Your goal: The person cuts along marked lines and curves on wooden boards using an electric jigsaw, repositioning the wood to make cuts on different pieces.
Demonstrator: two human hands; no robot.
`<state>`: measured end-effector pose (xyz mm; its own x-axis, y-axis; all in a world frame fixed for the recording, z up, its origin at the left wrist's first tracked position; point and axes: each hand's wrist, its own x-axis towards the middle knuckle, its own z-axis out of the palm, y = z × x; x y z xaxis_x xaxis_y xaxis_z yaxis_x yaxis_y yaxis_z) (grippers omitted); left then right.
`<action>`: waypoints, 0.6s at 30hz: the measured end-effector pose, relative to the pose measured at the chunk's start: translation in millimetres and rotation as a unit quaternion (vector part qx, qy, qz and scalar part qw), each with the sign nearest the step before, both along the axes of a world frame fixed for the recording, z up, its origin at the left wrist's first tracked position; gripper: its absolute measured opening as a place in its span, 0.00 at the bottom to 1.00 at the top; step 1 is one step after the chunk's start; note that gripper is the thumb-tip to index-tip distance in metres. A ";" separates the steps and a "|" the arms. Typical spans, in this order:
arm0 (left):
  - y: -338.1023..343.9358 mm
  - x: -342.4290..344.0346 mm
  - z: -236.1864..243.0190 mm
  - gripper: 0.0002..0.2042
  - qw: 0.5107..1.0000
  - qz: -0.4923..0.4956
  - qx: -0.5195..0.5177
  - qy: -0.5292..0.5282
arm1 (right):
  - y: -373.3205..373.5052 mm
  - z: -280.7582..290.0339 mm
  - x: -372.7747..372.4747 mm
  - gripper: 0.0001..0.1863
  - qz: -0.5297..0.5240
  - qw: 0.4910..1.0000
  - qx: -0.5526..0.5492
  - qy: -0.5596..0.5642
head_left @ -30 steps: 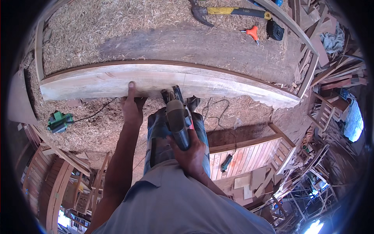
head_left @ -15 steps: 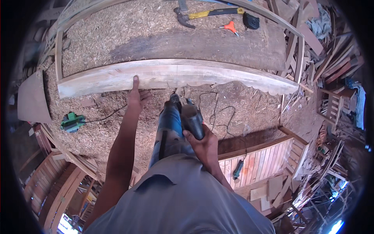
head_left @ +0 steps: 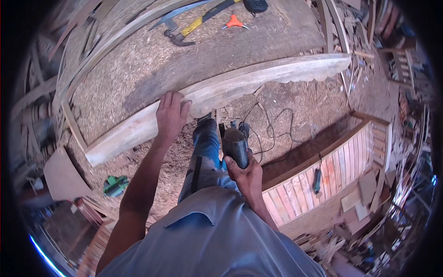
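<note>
My left hand (head_left: 171, 117) is closed over the top edge of a long pale board (head_left: 272, 76) that has a scalloped lower edge and forms the near side of a wooden frame. My right hand (head_left: 245, 171) grips a dark-bodied power tool, apparently a jigsaw (head_left: 235, 147), low beside my legs and below the board. The tool's front end is partly hidden, and it appears apart from the board. Loose cords (head_left: 290, 121) lie on the sawdust beyond the tool.
A hammer (head_left: 196, 27), orange hex key (head_left: 234, 22) and tape measure (head_left: 254, 5) lie inside the frame. A green power tool (head_left: 115, 184) rests at lower left. A slatted wooden piece (head_left: 337, 166) with a hanging tool (head_left: 317, 180) stands at right, amid scrap wood (head_left: 357, 207).
My left hand has moved from the board's face onto its top edge. The board appears more tilted in the turned view. The tool in my right hand has moved right, away from the board.
</note>
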<state>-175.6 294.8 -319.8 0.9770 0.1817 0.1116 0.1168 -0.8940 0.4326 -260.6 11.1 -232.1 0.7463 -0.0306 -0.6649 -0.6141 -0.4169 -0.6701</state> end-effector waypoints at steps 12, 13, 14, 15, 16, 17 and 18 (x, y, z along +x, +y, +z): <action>23.9 63.4 -45.2 0.28 0.959 -0.279 0.043 0.019 | 107.3 31.5 -9.0 0.29 -0.242 0.968 -0.002 0.064; 25.8 63.7 -46.6 0.28 0.956 -0.290 0.044 0.025 | 116.0 29.9 -11.3 0.29 -0.253 0.965 0.000 0.071; 27.8 64.2 -47.5 0.28 0.953 -0.296 0.053 0.039 | 125.7 27.6 -13.5 0.28 -0.277 0.959 0.016 0.060; 30.1 64.7 -47.9 0.28 0.950 -0.300 0.063 0.052 | 134.4 26.5 -14.9 0.27 -0.301 0.952 0.033 0.048; 30.4 65.4 -47.5 0.28 0.947 -0.310 0.066 0.055 | 139.9 25.9 -15.4 0.27 -0.311 0.948 0.036 0.051; 30.9 64.9 -46.0 0.28 0.947 -0.309 0.056 0.066 | 144.7 25.8 -15.6 0.27 -0.306 0.950 0.031 0.048; 31.5 64.5 -44.5 0.28 0.947 -0.307 0.047 0.078 | 149.0 25.9 -15.6 0.26 -0.300 0.953 0.026 0.045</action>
